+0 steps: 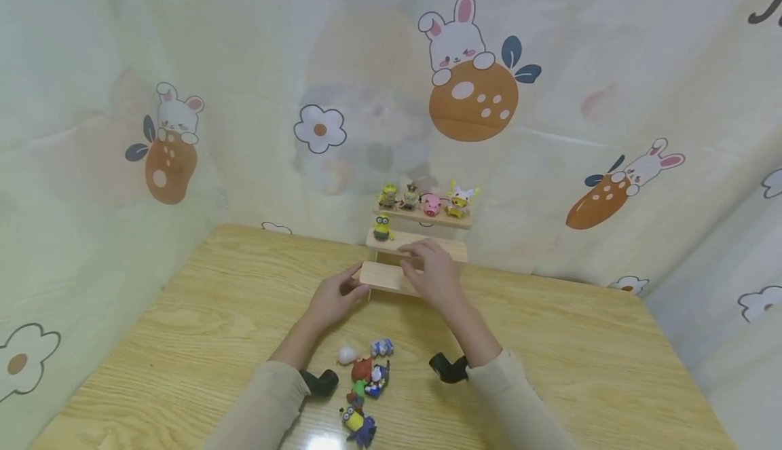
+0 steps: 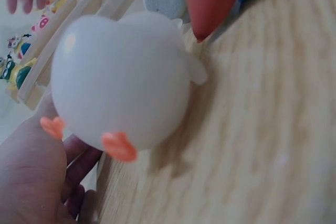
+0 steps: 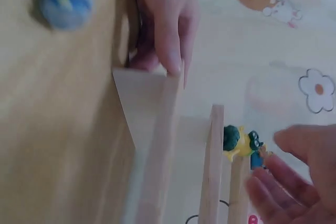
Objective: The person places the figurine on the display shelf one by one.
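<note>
A small stepped wooden display stand has three boards. My left hand grips the left end of its lowest board, thumb at the front edge. Over the lower and middle boards hovers my right hand, fingers loosely bent and holding nothing. A yellow goggled figurine stands at the left of the middle board. On the top board stand two more small figures, a pink pig figurine and a yellow figurine in a white hood. In the left wrist view, a white figurine with orange feet looms large.
Several figurines lie on the wooden table between my forearms, among them a blue-and-white one, a red-topped one and a goggled one in blue. Behind the stand hangs a printed curtain. Black curved pieces sit by the wrists.
</note>
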`<state>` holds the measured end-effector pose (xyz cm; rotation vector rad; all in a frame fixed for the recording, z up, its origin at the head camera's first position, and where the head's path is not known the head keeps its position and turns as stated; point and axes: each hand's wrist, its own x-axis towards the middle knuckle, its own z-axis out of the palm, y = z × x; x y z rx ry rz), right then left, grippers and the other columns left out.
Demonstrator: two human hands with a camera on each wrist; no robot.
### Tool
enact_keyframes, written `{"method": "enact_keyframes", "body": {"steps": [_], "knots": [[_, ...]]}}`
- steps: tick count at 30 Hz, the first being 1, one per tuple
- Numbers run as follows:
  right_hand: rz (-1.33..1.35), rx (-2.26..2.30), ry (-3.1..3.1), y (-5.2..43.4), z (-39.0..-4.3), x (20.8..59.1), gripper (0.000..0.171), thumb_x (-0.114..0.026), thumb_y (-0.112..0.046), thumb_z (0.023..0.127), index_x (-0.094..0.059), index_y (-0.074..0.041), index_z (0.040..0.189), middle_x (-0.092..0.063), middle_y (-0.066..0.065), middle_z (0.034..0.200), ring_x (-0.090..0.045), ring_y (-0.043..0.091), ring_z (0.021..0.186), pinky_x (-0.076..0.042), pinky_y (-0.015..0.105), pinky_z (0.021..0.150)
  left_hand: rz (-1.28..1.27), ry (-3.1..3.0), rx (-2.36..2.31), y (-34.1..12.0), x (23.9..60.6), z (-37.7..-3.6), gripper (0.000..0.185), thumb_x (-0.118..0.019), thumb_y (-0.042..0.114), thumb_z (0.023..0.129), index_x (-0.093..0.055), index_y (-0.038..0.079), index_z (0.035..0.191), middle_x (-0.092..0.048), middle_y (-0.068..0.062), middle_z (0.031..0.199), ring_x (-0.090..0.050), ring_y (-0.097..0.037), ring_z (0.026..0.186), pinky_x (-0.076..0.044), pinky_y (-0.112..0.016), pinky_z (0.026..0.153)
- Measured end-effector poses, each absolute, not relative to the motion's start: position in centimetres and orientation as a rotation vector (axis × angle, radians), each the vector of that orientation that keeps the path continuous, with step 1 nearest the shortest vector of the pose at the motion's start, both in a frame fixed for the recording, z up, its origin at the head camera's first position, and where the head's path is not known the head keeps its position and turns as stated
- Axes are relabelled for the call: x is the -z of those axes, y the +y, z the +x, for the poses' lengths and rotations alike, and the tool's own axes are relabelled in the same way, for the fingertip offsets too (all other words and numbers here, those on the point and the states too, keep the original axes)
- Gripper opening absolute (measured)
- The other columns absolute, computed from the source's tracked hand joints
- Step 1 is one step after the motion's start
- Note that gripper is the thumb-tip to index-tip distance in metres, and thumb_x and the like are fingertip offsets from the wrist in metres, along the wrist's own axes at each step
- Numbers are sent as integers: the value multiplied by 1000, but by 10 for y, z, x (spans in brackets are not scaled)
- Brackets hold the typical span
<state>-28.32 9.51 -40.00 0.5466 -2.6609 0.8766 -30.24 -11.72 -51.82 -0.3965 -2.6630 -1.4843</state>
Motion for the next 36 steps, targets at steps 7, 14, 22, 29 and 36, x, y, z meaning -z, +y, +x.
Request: {"method": "enact_keyframes", "body": {"steps": [7,14,22,29,36], "knots": [[635,-931,-2782,98,-249,419,19,-69,-14,87,-71,-11,105,-68,5,102,-66,20,93,-57,30,78,-406,-2659,1442,-116,522,-304,65,-60,49,89,-42,19,144,-71,-1,103,-62,-22,107,-43,-45,103],[860,-898,-2972,96,-238,432,26,-67,-15,88,-67,-7,113,-67,9,110,-65,22,95,-56,31,79,-395,-2670,1449,-118,521,-305,68,-59,52,88,-41,21,145,-71,0,105,-61,-23,109,-42,-46,104],[1119,-724,-3127,97,-230,447,34,-70,-23,86,-65,-11,118,-66,3,112,-63,16,97,-52,28,83,-412,-2680,1471,-118,519,-302,67,-59,51,88,-40,22,145,-71,-1,107,-61,-24,112,-41,-47,105],[1170,-678,-3117,97,-231,456,33,-71,-20,84,-67,-15,116,-65,-4,106,-59,8,93,-49,25,84,-404,-2682,1488,-118,515,-301,66,-60,49,88,-40,22,145,-71,-3,108,-61,-24,112,-41,-46,105],[1160,-751,-3120,97,-230,460,30,-71,-18,84,-68,-15,114,-63,-6,98,-55,6,86,-47,21,78,-393,-2681,1498,-117,515,-299,66,-61,47,88,-40,21,145,-70,-6,110,-59,-27,116,-36,-48,108]]}}
